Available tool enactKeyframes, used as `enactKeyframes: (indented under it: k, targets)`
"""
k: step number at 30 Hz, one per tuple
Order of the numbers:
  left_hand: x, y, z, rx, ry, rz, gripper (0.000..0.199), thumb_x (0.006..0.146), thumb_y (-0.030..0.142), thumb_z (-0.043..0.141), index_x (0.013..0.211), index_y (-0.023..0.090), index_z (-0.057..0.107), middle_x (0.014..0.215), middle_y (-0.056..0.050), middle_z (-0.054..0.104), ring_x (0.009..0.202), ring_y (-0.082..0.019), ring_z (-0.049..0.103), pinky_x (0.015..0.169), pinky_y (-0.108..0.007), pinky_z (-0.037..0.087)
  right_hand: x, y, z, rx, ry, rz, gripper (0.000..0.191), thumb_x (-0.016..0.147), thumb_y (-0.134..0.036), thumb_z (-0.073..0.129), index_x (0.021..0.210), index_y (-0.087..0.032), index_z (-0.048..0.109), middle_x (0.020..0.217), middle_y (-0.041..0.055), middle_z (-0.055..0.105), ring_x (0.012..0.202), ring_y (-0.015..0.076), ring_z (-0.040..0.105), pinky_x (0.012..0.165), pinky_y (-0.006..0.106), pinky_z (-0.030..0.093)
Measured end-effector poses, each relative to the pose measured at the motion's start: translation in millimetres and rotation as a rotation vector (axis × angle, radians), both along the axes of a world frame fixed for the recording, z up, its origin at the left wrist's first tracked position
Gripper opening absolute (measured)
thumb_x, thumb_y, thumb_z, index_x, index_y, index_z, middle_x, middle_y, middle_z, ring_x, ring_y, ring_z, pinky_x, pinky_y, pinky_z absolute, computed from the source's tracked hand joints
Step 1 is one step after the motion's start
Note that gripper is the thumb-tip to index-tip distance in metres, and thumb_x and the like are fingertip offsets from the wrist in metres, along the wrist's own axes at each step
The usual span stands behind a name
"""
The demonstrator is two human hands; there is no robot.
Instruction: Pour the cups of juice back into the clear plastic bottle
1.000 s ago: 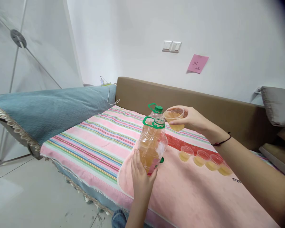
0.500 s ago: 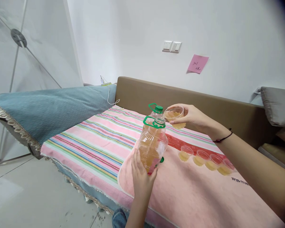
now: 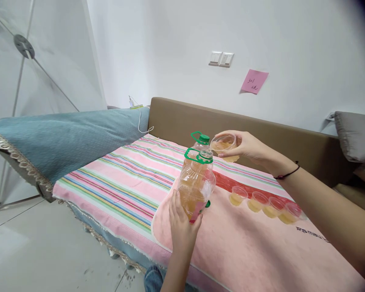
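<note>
My left hand point(image 3: 184, 221) is wrapped around the lower side of a large clear plastic bottle point(image 3: 190, 190) of yellowish liquid. The bottle has a green carry ring point(image 3: 197, 156) and an uncapped mouth. Between the fingers and thumb of my right hand point(image 3: 246, 144) is a clear plastic cup point(image 3: 228, 152) with the same coloured liquid, tilted with its rim at the bottle's mouth. Directly behind stands a second bottle with a green cap point(image 3: 204, 139), mostly hidden. A loose green cap point(image 3: 207, 204) shows beside the front bottle's base.
Several clear cups point(image 3: 254, 202) with some yellowish liquid stand in a row on the pink mat point(image 3: 231, 247), right of the bottles. Under the mat lies a striped cover point(image 3: 124, 178). A brown backrest point(image 3: 176, 115) runs along the wall; a grey cushion point(image 3: 355, 136) is at right.
My right hand has risen very slightly with the cup, which stays tilted at the bottle's mouth. My left hand keeps its place on the bottle.
</note>
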State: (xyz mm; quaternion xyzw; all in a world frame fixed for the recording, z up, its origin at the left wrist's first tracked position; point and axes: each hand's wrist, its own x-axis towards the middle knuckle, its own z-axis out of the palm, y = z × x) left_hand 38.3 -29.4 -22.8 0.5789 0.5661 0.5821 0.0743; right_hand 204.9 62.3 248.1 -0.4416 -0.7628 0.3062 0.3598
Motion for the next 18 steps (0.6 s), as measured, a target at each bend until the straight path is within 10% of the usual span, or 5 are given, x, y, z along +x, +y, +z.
enactKeyframes:
  k: [18]
  targets:
    - [0.9,0.3,0.7,0.026,0.001,0.014,0.098,0.078,0.027,0.072,0.156,0.024,0.012,0.156,-0.019,0.034,0.144,-0.037,0.036,0.114,-0.059,0.038,-2.1,2.0,3.2,0.072,-0.071,-0.038,0.056,0.049,-0.038,0.092,0.101,-0.029,0.074,0.099,0.0049,0.071,0.089,0.026,0.066,0.076,0.041,0.056]
